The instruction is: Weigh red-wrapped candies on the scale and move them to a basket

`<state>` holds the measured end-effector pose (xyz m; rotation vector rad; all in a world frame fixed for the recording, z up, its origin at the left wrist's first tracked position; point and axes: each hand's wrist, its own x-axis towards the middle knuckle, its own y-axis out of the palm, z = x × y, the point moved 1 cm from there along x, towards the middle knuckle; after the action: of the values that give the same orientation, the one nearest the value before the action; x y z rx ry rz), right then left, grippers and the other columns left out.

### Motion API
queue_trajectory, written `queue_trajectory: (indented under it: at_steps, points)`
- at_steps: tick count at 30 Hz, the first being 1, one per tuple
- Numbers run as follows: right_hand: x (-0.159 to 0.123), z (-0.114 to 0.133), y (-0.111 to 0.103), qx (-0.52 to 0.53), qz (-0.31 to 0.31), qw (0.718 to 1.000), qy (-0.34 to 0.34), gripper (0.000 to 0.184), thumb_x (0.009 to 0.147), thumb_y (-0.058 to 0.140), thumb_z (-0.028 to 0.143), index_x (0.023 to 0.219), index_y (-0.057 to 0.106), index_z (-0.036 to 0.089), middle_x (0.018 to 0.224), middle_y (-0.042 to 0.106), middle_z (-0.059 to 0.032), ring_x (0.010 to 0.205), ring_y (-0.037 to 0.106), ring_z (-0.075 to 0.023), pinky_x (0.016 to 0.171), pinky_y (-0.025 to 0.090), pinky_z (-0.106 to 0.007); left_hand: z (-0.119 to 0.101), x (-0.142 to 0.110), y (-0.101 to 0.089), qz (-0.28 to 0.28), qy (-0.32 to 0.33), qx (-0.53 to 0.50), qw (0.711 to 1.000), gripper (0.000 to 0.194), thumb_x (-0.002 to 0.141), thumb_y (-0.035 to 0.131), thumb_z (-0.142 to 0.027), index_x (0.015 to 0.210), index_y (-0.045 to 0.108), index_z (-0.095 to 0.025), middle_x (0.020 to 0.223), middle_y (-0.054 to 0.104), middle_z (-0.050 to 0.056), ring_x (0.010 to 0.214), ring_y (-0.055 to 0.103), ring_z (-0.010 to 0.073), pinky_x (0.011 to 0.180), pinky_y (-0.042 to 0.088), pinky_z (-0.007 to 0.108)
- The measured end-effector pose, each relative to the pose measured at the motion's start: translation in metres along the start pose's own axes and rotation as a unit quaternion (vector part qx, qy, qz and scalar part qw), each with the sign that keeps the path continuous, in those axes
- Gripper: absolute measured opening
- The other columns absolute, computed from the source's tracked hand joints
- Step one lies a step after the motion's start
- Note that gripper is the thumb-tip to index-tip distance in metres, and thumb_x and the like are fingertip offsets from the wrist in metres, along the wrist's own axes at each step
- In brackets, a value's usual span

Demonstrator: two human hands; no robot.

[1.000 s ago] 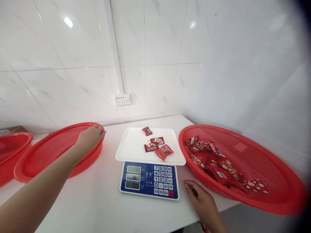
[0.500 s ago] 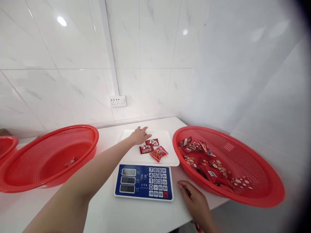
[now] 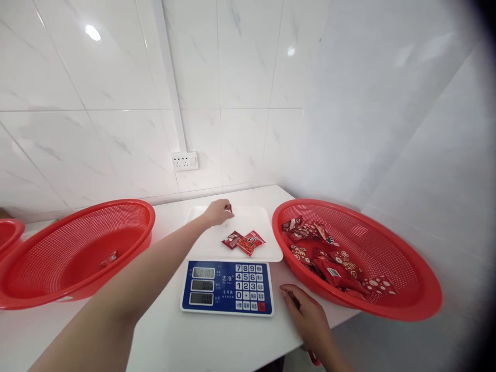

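My left hand (image 3: pixel 220 212) is closed on a small red snack packet (image 3: pixel 228 208) over the back of the scale's white pan (image 3: pixel 209 245). Most of what it grips is hidden by my fingers. Nearer the front of the pan, a bright red packet (image 3: pixel 249 243) overlaps a dark red one (image 3: pixel 231 239). Below the pan is the scale's blue panel (image 3: pixel 227 287) with displays and keys. To the right of that panel, my right hand (image 3: pixel 308 318) rests by the table with its fingers curled in. I cannot make out whether anything is inside them.
On the right, a big red mesh basket (image 3: pixel 418 305) holds several red snack packets (image 3: pixel 337 271). The red basket (image 3: pixel 145 206) on the left has one small packet (image 3: pixel 109 258) in it. Another red basket (image 3: pixel 17 227) shows at the far left. A wall socket (image 3: pixel 185 161) is behind.
My left hand has closed around a packet, and one dark red packet is gone from the middle of the pan. The two packets left there now overlap more. My right hand has hardly moved.
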<state>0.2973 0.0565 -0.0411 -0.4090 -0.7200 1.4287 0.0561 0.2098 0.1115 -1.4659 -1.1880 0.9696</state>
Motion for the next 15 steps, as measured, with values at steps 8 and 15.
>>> queue_trajectory:
  at_steps: [8,15]
  points:
    - [0.003,-0.006,0.001,-0.018,0.018,1.000,-0.019,0.030,0.084,0.041,0.042,0.091,0.065,0.024,0.091,0.072,-0.0020,0.083,0.067,-0.0206,0.071,0.052,-0.029,0.115,-0.081,-0.084,-0.127,-0.167,0.056,0.976,0.034,0.085,0.051,-0.037,0.109,0.053,-0.014,0.107,0.057,0.007,0.094,0.057,0.0190,0.080,0.050,0.040]
    - [0.003,-0.006,0.002,-0.029,0.017,0.999,-0.031,0.030,0.084,0.041,0.040,0.090,0.066,0.025,0.091,0.072,-0.0020,0.082,0.067,-0.0209,0.070,0.052,-0.030,0.128,-0.131,-0.066,-0.110,-0.202,0.063,0.971,0.052,0.089,0.029,-0.048,0.118,0.048,-0.009,0.110,0.060,0.008,0.102,0.058,0.0271,0.082,0.048,0.039]
